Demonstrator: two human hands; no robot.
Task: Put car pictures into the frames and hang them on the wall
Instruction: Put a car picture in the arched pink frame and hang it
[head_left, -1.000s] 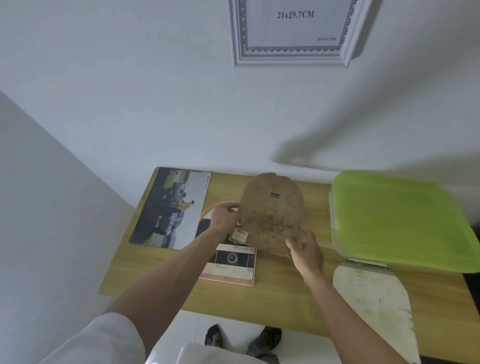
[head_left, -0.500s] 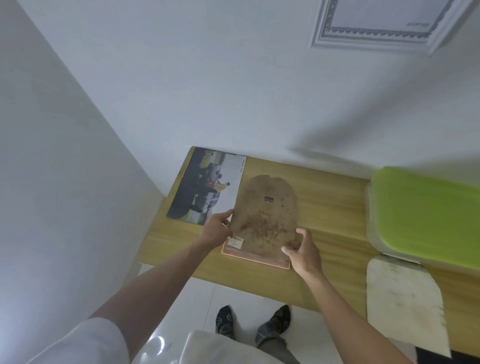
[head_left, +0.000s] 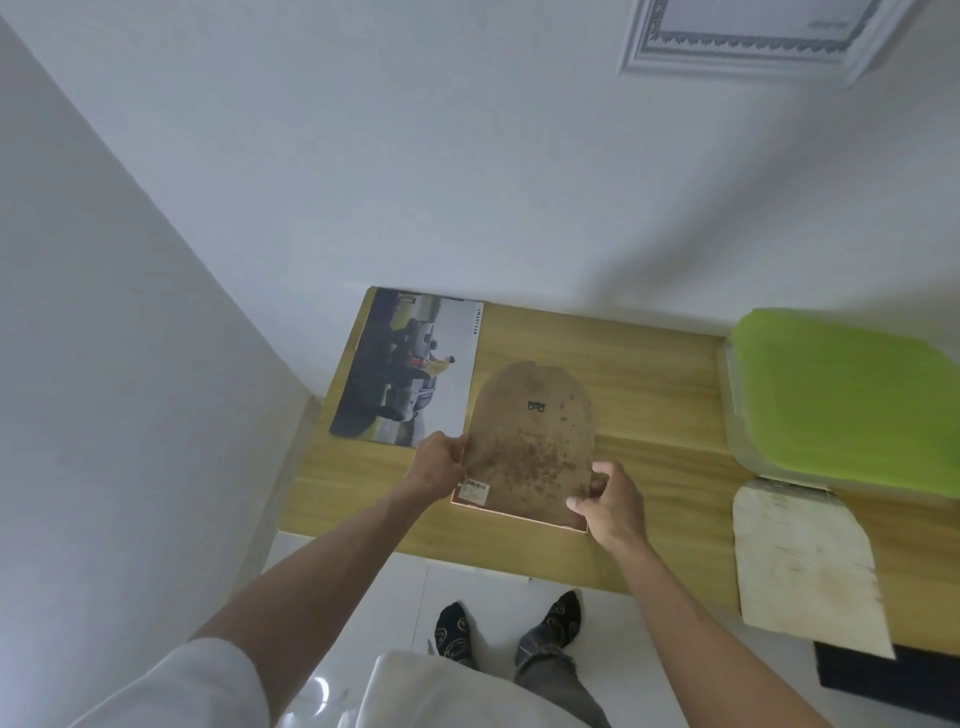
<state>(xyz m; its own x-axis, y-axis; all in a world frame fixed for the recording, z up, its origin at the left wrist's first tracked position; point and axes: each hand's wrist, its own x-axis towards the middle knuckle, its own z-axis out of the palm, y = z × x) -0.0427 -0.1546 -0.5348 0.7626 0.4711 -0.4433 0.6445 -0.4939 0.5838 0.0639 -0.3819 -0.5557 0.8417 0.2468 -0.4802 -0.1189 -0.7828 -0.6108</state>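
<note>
A light wooden table (head_left: 649, 374) stands against the white wall. On it lie a glossy car picture (head_left: 410, 369), a copper-edged frame (head_left: 519, 514), a green-lidded plastic box (head_left: 841, 400) and a stained cream board (head_left: 805, 561).

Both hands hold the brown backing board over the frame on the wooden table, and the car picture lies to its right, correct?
Not quite. The head view shows the car picture lying left of the brown backing board; left hand and right hand do hold it over the frame on the wooden table.

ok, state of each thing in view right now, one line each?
backing board: gripped at both sides, lying on the frame
frame: flat on table, under the board
car picture: loose on table, unframed
left hand: grips board
right hand: grips board
white frame: on the wall
green lid: on its bin
</note>
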